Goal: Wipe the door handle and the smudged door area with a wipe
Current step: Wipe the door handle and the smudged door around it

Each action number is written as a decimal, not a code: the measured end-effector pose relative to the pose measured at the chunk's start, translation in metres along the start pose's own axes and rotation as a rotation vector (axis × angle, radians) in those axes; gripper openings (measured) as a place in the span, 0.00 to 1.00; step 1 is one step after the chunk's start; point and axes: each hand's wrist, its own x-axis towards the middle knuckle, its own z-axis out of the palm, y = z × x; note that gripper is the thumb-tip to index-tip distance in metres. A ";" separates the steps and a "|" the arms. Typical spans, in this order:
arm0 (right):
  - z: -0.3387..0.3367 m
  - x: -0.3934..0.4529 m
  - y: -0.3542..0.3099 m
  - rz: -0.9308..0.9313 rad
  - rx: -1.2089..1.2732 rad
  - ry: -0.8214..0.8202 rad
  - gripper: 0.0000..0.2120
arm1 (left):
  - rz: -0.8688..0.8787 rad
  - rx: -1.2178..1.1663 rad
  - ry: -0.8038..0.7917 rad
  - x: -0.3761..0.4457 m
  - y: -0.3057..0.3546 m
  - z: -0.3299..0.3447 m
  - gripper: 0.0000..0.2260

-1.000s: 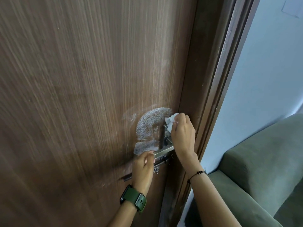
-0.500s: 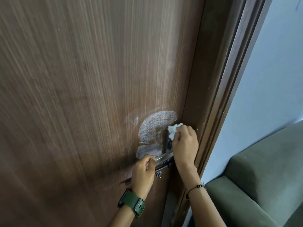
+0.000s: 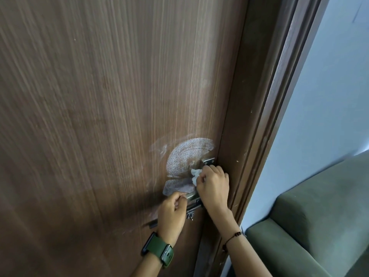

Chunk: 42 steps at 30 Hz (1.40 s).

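Right hand [image 3: 212, 188] is clenched around a crumpled white wipe [image 3: 196, 174], pressing it on the brown door [image 3: 99, 116] at lower centre of frame, on the whitish smudge [image 3: 185, 156] just below the metal lock plate [image 3: 208, 161]. Left hand [image 3: 172, 212] is closed on the door handle [image 3: 191, 195] (a metal lever, mostly hidden), just beside the right. Green watch [image 3: 159, 249] on the left wrist; green sofa [image 3: 319, 216] at lower right.
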 end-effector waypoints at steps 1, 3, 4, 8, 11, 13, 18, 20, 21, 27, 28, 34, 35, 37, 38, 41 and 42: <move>-0.001 0.005 0.002 0.006 0.004 0.021 0.11 | -0.003 -0.002 -0.011 0.000 0.000 0.000 0.10; -0.007 0.016 0.005 0.028 0.034 0.088 0.11 | -0.017 -0.013 -0.039 0.000 0.001 0.000 0.09; -0.010 0.018 0.004 0.035 0.029 0.083 0.10 | -0.024 -0.020 -0.041 0.000 0.001 0.000 0.09; -0.010 0.008 0.012 0.038 -0.070 -0.077 0.06 | -0.023 -0.023 -0.033 0.000 0.000 0.001 0.07; -0.025 0.018 0.012 -0.004 -0.067 0.030 0.05 | -0.035 -0.045 -0.050 0.000 -0.001 0.001 0.07; -0.037 0.031 0.008 -0.019 -0.103 0.135 0.07 | -0.045 -0.058 -0.056 0.000 0.000 0.001 0.07; -0.028 0.038 0.002 0.021 -0.217 -0.001 0.06 | -0.048 -0.080 -0.055 0.000 0.002 0.001 0.08; -0.022 0.034 0.001 0.019 -0.093 0.034 0.07 | -0.040 -0.082 -0.045 0.000 0.003 0.001 0.08; -0.020 0.031 -0.001 -0.021 -0.040 0.065 0.07 | -0.040 -0.087 -0.036 0.000 0.003 0.002 0.09; -0.020 0.033 0.004 -0.122 -0.056 0.082 0.08 | -0.063 -0.111 -0.048 0.002 0.003 0.003 0.10; -0.020 0.034 0.004 -0.098 -0.055 0.092 0.08 | -0.063 -0.109 -0.053 0.002 0.004 0.002 0.11; -0.019 0.029 0.002 -0.185 -0.099 0.066 0.10 | -0.059 -0.096 -0.043 0.001 0.003 0.002 0.11; -0.019 0.030 0.005 -0.182 -0.097 0.070 0.10 | -0.060 -0.094 -0.048 0.001 0.003 0.001 0.10; -0.019 0.027 0.009 -0.213 -0.111 0.040 0.12 | -0.056 -0.091 -0.054 0.001 0.002 0.000 0.09; -0.019 0.025 0.011 -0.241 -0.124 0.012 0.13 | -0.054 -0.089 -0.056 0.000 0.002 0.001 0.09; -0.023 0.029 0.017 -0.336 -0.143 -0.057 0.12 | -0.050 -0.090 -0.043 0.000 0.003 0.002 0.10; -0.026 0.032 0.018 -0.366 -0.156 -0.074 0.12 | -0.054 -0.091 -0.031 0.000 0.003 0.002 0.10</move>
